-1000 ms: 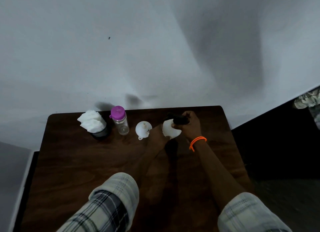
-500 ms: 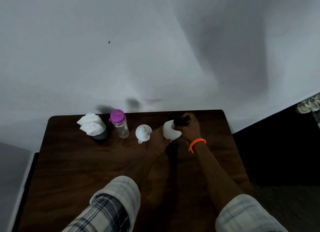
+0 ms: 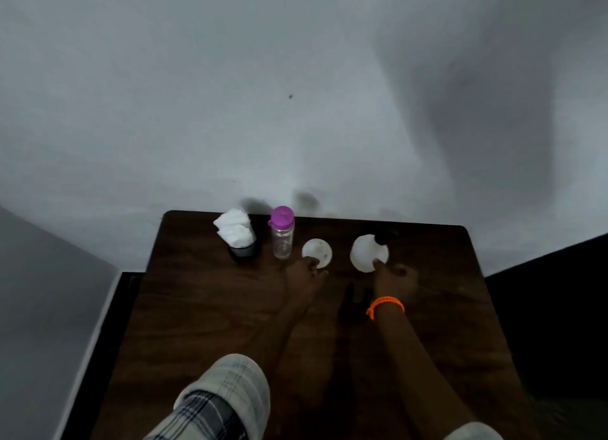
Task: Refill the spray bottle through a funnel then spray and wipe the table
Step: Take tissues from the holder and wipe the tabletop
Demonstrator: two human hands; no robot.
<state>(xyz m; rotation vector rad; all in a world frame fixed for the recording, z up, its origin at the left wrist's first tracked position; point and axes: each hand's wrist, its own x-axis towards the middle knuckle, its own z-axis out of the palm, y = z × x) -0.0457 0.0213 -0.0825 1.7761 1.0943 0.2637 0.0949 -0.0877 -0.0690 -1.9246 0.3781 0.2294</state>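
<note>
A dark wooden table (image 3: 204, 308) is seen from above, its far edge set against a pale grey wall (image 3: 230, 94). Four things are lined up in a row near that far edge.

The white spray bottle (image 3: 367, 253) is stood upright at the right end of the row, its long axis vertical, with its black spray head (image 3: 384, 237) on the far side, pointing right. Just left of it, apart from it, a white funnel (image 3: 317, 252) is set on the table with its wide mouth down and its narrow spout pointing up. Next on the left, a clear bottle with a purple cap (image 3: 282, 234) is stood upright, and at the left end a dark cup stuffed with white tissues (image 3: 238, 237).

The near half of the table is bare wood, and open surface is left between the spray bottle and the table's right edge.

The left hand (image 3: 304, 273) is reached forward, its fingertips at the funnel's near rim; whether the rim is pinched or only touched cannot be told. The right hand (image 3: 394, 275), with an orange band (image 3: 385, 305) at the wrist, is placed at the spray bottle's near side, one finger laid against the body, the others loosely curled. Both forearms are stretched out from plaid sleeves (image 3: 217, 403).
</note>
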